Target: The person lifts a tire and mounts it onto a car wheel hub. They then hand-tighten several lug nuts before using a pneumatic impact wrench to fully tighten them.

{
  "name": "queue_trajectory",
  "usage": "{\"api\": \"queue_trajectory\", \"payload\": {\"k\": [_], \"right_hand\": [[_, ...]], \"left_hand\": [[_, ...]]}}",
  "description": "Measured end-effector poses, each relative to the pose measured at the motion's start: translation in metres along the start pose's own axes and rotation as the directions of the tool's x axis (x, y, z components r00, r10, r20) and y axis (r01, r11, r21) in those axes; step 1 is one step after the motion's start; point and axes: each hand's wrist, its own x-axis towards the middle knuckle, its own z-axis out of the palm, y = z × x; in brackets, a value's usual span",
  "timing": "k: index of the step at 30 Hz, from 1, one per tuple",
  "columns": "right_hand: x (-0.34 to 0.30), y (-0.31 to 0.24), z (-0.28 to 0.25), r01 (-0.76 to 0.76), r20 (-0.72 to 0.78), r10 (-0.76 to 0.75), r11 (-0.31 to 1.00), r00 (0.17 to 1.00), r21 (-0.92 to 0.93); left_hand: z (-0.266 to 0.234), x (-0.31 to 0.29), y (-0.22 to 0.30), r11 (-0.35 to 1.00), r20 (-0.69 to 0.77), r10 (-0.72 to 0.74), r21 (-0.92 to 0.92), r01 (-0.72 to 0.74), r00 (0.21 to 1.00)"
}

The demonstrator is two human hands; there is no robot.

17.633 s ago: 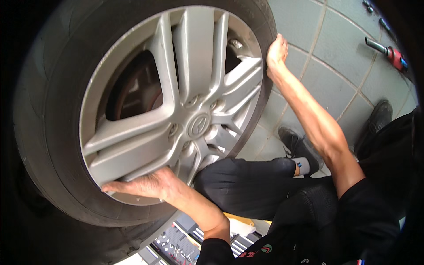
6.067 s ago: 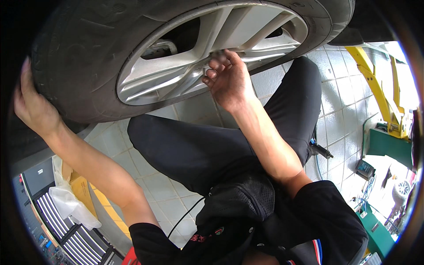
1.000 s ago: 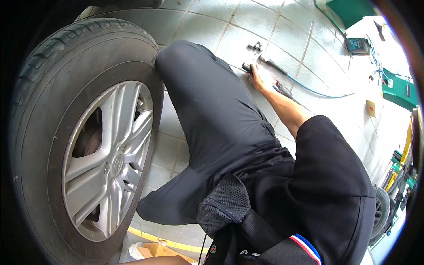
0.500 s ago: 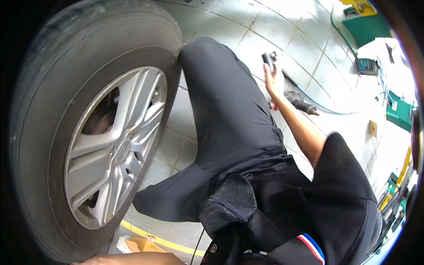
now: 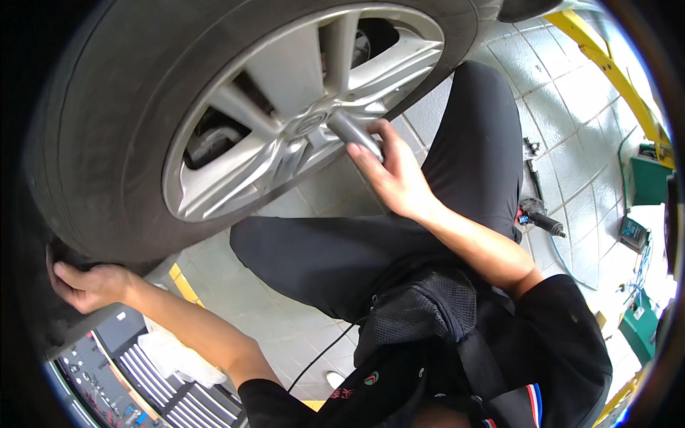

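At ten o'clock from the right hand [image 5: 401, 180], a smooth grey metallic cylinder [image 5: 352, 133] projects, its lower end clasped.

Landmark: dark box [image 5: 633, 234] on tiled floor [image 5: 528, 64] | green block [image 5: 651, 182], just above it | yellow steel arm [image 5: 606, 71], farther above | far left of it: yellow stripe [image 5: 184, 284], white plastic sheet [image 5: 175, 357], striped cabinet [image 5: 153, 389]

That's a silver-spoked wheel [image 5: 285, 78] in a black tyre [image 5: 128, 143], a smooth grey tube [image 5: 352, 131] slanting beside its hub [image 5: 308, 125].
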Motion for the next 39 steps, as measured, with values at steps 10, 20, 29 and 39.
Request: {"api": "queue_trajectory", "payload": {"k": [10,20,29,39], "right_hand": [[0.017,-0.017,0.040,-0.002,-0.162,0.000,1.000,0.987,-0.012],[0.019,-0.032,0.052,-0.551,0.430,0.362,0.372,0.827,0.747],[0.009,-0.033,0.058,-0.421,0.155,0.399,0.763,0.904,0.490],[0.011,-0.028,0.046,-0.539,0.452,0.296,0.502,0.842,0.676]], "left_hand": [[-0.018,-0.151,0.134,0.741,0.850,0.026,-0.370,0.561,0.526],[0.041,-0.198,0.163,-0.369,0.988,0.131,0.121,0.922,-0.078],[0.054,-0.193,0.186,-0.474,0.964,-0.075,0.190,0.859,-0.255],[0.054,-0.186,0.172,-0.689,0.965,0.231,0.254,0.678,-0.127]]}}
